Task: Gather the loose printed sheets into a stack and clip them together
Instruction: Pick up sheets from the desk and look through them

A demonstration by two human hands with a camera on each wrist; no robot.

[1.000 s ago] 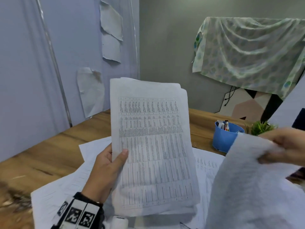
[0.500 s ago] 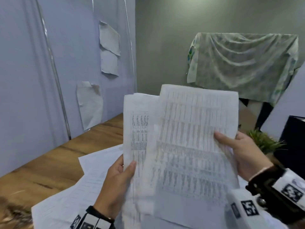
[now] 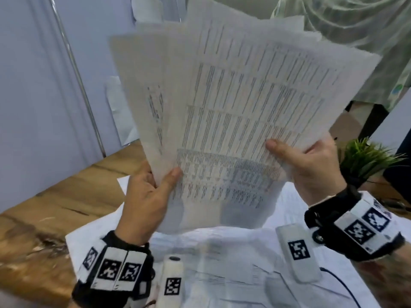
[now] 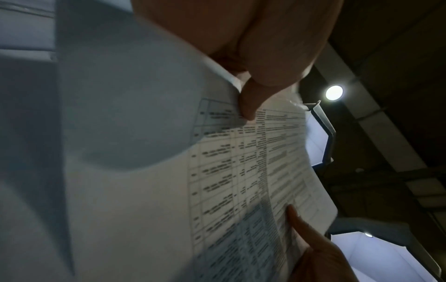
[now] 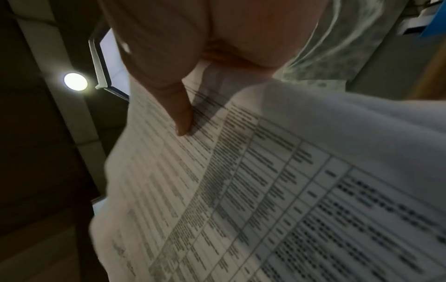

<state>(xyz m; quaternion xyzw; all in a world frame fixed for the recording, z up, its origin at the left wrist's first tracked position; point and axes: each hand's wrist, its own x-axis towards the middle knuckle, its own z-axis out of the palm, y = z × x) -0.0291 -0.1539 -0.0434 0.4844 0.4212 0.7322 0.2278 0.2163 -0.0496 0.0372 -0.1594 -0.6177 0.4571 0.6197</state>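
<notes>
A fanned bundle of printed sheets (image 3: 233, 103) with dense tables is held upright above the desk. My left hand (image 3: 153, 185) pinches its lower left edge, thumb on the front. My right hand (image 3: 311, 161) pinches the lower right side, thumb pressed on the front sheet. The left wrist view shows my left hand's thumb (image 4: 248, 103) on the printed sheets (image 4: 241, 171), and the right wrist view shows my right hand's thumb (image 5: 181, 114) on the sheets (image 5: 265, 190). More loose sheets (image 3: 222, 252) lie spread on the wooden desk (image 3: 55, 207) below. No clip is visible.
A small green plant (image 3: 367, 158) stands at the right behind my right hand. A pale partition wall (image 3: 44, 74) borders the desk on the left. A cloth-covered object (image 3: 355, 30) stands at the back right. A black cable (image 3: 342, 285) crosses the sheets near the front.
My right hand brought its sheet over onto the front of the bundle in my left hand. Both hands now hold the bundle, raised higher and nearer the camera, and the view has tilted down.
</notes>
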